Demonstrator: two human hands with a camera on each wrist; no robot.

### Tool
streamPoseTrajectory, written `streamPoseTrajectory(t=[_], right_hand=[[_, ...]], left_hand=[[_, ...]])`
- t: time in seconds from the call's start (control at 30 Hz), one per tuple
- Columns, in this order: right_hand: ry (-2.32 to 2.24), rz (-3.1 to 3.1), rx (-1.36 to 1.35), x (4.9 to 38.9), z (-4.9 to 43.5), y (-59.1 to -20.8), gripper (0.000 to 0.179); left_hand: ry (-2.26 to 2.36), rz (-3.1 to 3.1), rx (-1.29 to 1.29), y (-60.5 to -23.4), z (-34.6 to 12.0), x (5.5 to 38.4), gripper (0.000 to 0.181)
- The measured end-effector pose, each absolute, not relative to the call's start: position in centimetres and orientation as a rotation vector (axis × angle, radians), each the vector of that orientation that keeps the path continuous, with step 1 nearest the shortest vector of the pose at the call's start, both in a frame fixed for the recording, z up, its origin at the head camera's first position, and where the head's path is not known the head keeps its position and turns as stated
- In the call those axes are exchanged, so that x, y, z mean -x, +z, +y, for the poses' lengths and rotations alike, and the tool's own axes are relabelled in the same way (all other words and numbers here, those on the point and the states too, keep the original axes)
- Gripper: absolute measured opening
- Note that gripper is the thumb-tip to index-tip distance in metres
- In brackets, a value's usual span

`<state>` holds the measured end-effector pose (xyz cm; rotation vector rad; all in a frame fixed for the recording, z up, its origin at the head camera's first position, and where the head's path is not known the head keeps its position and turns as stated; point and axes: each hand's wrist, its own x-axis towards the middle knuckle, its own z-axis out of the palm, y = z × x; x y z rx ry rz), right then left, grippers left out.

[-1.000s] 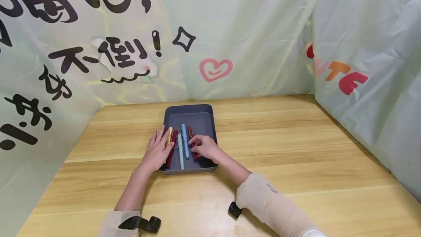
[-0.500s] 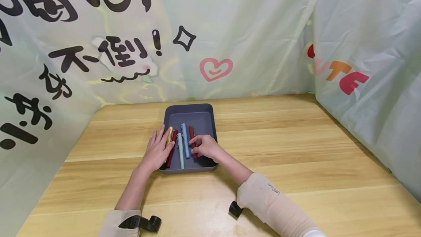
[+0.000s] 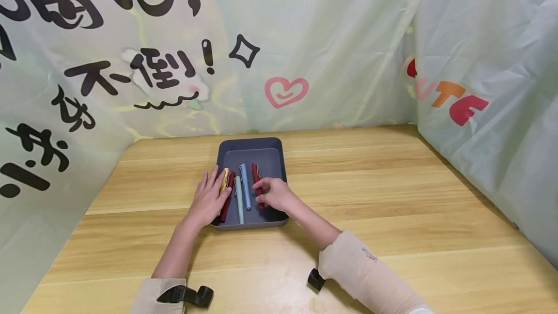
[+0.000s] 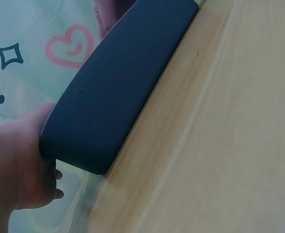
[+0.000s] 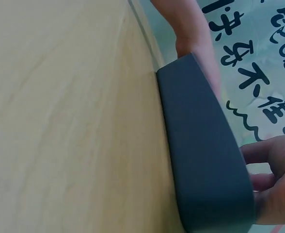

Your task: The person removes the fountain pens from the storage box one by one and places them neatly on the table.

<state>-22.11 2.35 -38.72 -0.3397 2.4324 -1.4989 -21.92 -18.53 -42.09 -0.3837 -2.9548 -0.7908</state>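
Right grip point(image 3: 275, 194) pinches a red pen point(image 3: 255, 171) in a tray point(image 3: 261, 152); left grip point(image 3: 210, 202) rests straight-fingered over the tray's left rim.

Between the left hand point(image 3: 210, 202) and the right hand point(image 3: 275, 194), the pale green pen point(image 3: 239, 201) and the blue pen point(image 3: 245, 188) obstruct a low sweep across the tray point(image 3: 263, 158). A slim gap separates the blue pen from the red pen point(image 3: 255, 172) that the right hand pinches. Ahead of both hands, bare tray floor leaves room — up to the raised far wall point(image 3: 250, 144). Right of the right hand, past the tray's side, the table point(image 3: 370, 183) gives wide passage.
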Motion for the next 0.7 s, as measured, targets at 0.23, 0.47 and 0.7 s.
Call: streamPoseTrajectory(t=[0.23, 0.47, 0.7], right_hand=[[-1.538, 2.405, 0.367, 21.8, 3.3, -37.9, 0.027], [-1.575, 2.398, 0.385, 21.5, 4.4, -37.2, 0.028], [-1.607, 2.394, 0.355, 21.4, 5.6, -36.5, 0.030]], left_hand=[[-0.808, -2.960, 0.382, -42.0, -18.6, 21.9, 0.056], [-0.817, -2.966, 0.383, -42.0, -18.5, 21.9, 0.056], [-0.830, -2.981, 0.377, -42.1, -18.6, 21.9, 0.057]])
